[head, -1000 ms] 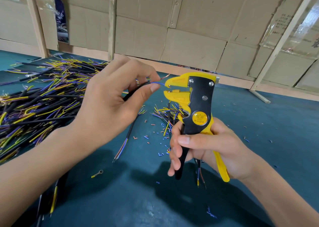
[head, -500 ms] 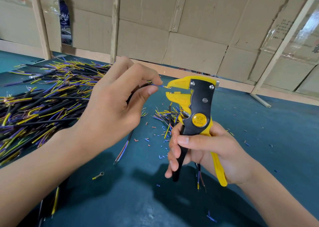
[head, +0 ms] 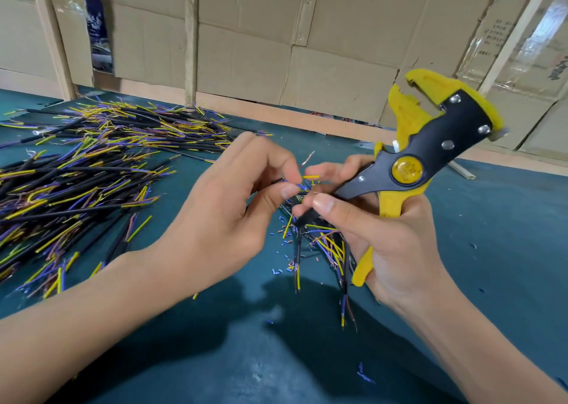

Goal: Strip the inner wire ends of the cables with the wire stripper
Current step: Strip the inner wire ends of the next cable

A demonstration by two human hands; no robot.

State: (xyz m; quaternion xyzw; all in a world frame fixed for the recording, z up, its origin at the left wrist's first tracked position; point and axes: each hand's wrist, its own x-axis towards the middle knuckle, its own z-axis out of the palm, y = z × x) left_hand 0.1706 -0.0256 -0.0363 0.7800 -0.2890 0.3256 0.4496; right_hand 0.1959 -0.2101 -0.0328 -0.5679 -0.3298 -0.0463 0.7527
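meanwhile, at centre frame, i see both hands meeting over a teal table. the left hand pinches a black cable near its top between thumb and forefinger; blue, yellow and bare copper inner wires fan out just above the fingertips, and the cable's lower end hangs toward the table. the right hand is wrapped around the handles of a yellow-and-black wire stripper, whose head points up toward the upper right of the frame, tilted away from the cable. the stripper's jaws stand slightly apart and hold no wire. the right thumb and forefinger also reach left to touch the cable's wire ends, so the two hands' fingertips are together at the same spot.

below the hands, lower centre, lies a small bundle of cables on the table, its coloured ends splayed. filling the left of the frame is a large pile of black cables with yellow and blue inner wires showing. small clipped bits of insulation are scattered on the table between the pile and the hands. cardboard sheets line the wall across the top of the frame.
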